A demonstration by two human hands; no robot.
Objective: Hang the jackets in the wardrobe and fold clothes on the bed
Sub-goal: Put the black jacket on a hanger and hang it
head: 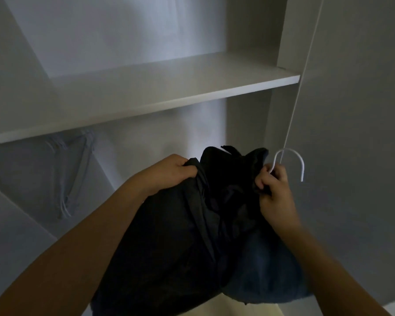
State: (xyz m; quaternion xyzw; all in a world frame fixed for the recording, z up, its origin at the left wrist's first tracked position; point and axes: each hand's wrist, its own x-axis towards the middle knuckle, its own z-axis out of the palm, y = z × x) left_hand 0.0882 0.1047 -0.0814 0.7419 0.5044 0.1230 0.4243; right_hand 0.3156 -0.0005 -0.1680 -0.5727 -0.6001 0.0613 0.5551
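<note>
From the head view, the left hand [172, 172] grips a bunched fold of the dark, almost black fabric jacket [192, 236], its fingers curled tight into the cloth. The right hand [275, 190] pinches the jacket's collar edge together with the neck of a thin white wire hanger [291, 159], whose hook rises just above those fingers. Beyond both sets of fingers stands the white wooden wardrobe shelf [169, 92]. Pale empty hangers [73, 169] hang left of the left fingers, well apart.

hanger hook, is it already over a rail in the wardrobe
No, the white hanger hook sticks up free beside the right hand, which grips it with the dark jacket.
</note>
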